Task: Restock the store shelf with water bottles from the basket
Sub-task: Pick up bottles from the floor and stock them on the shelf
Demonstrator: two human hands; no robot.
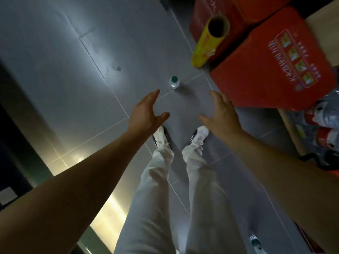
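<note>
A small clear water bottle [174, 82] with a green cap stands upright on the grey tiled floor, ahead of my feet. My left hand [146, 111] hovers below and left of it, fingers spread, holding nothing. My right hand [222, 114] hovers below and right of it, also open and empty. A second green-capped bottle [255, 242] shows at the bottom right near my leg. The edge of a red basket [308, 241] peeks in at the lower right. No shelf front is plainly visible.
Red cartons [271, 66] are stacked at the upper right, with a yellow cardboard-core roll [209, 41] leaning against them. Packs of red-labelled bottles [322, 125] sit at the right edge on a wooden surface. A dark fixture [16, 143] runs along the left.
</note>
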